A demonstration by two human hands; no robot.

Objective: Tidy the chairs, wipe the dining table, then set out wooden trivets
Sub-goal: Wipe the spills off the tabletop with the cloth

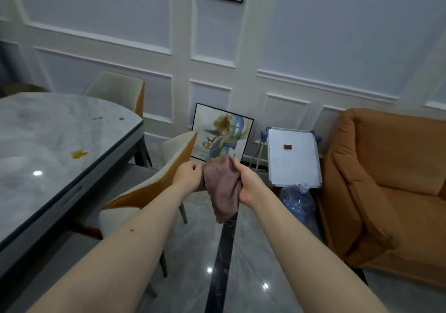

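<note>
- Head view: the worktop (48,143) is cut off at the left and bottom edges; yellow spills (79,154) lie on its marble top.
- Left hand (188,176) and right hand (248,184) both have fingers curled round a mauve cloth (223,192), held in the air right of the worktop, above the floor.
- The cloth hides part of the near chair (154,187), which stands just beside the worktop's edge.
- A far chair (118,88) is half hidden behind the worktop.
- Open floor (253,252) runs between near chair and orange sofa (386,179).
</note>
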